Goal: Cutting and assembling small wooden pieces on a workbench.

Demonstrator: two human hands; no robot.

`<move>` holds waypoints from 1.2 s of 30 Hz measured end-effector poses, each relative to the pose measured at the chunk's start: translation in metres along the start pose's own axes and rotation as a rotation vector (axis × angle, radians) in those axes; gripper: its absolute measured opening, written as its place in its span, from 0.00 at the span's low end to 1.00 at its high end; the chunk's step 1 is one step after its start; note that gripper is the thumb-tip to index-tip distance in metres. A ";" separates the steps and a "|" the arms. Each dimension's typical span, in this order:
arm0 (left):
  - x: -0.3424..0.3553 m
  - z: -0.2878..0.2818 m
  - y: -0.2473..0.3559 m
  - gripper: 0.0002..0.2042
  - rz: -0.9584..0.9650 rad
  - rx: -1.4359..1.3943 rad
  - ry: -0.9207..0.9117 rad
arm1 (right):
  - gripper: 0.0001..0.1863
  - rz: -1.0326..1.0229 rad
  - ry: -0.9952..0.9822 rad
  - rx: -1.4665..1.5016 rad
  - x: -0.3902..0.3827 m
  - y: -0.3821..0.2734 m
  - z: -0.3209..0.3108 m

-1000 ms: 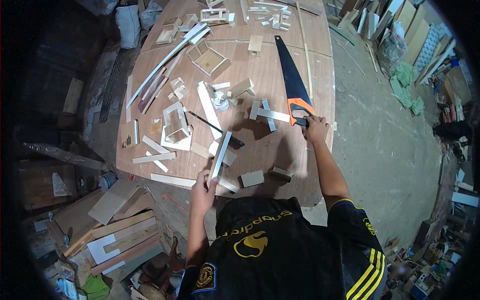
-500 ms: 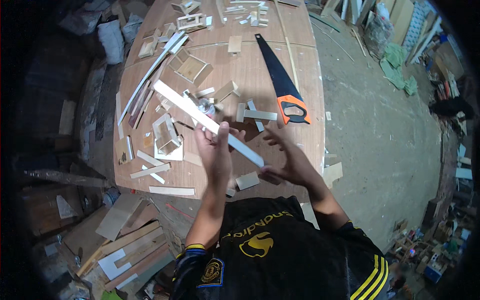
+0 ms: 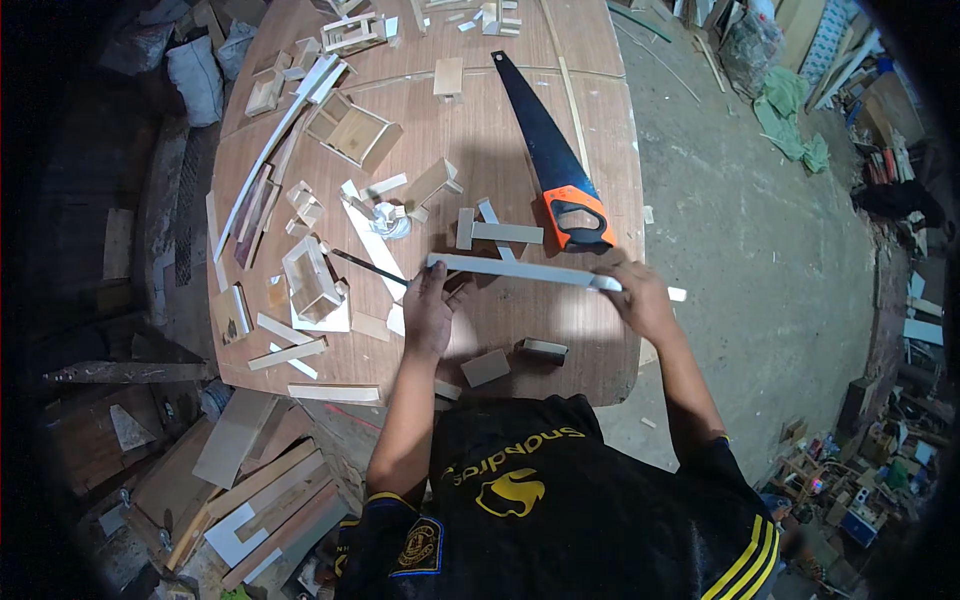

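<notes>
My left hand [image 3: 429, 312] grips the left end of a long white wooden strip [image 3: 515, 267], held nearly level above the table. My right hand [image 3: 643, 305] holds the strip near its right end, where a short white tip shows beyond my fingers. Behind the strip lie small wooden pieces [image 3: 505, 232] crossed over one another. The handsaw [image 3: 548, 150] with black blade and orange handle rests just beyond my right hand. A dark slender bar [image 3: 368, 264] lies left of my left hand, its right part hidden.
The wooden table [image 3: 510, 340] carries several small open wooden boxes [image 3: 350, 130], offcuts [image 3: 290, 355] and long strips [image 3: 270, 160]. Boards [image 3: 260, 510] are piled on the floor at lower left, with leaning planks [image 3: 810, 50] and green sheeting [image 3: 785, 115] at upper right.
My right hand has left the saw and gone onto the strip. The strip, earlier upright in my left hand, then diagonal, is now turned crosswise between both hands.
</notes>
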State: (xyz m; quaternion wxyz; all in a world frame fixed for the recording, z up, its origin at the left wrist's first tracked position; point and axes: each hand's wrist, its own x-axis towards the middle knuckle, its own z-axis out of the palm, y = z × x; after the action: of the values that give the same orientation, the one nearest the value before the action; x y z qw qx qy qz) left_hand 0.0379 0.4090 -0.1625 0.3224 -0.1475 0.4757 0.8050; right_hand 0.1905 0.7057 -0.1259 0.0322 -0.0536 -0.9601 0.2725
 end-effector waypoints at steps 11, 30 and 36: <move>0.076 -0.006 -0.010 0.11 0.077 0.850 0.179 | 0.17 0.013 0.062 -0.023 0.027 0.060 0.018; 0.099 -0.006 -0.031 0.06 0.496 1.195 0.193 | 0.22 0.163 -0.155 -0.051 0.042 0.090 0.038; 0.097 -0.004 -0.036 0.07 0.549 1.148 0.185 | 0.22 0.129 -0.282 -0.004 0.068 0.066 0.035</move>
State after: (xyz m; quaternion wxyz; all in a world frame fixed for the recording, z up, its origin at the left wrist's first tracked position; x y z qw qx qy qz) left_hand -0.0107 0.4543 -0.2415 0.0899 0.1069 0.8772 0.4593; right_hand 0.1251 0.7509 -0.1883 -0.1206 -0.0764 -0.9502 0.2769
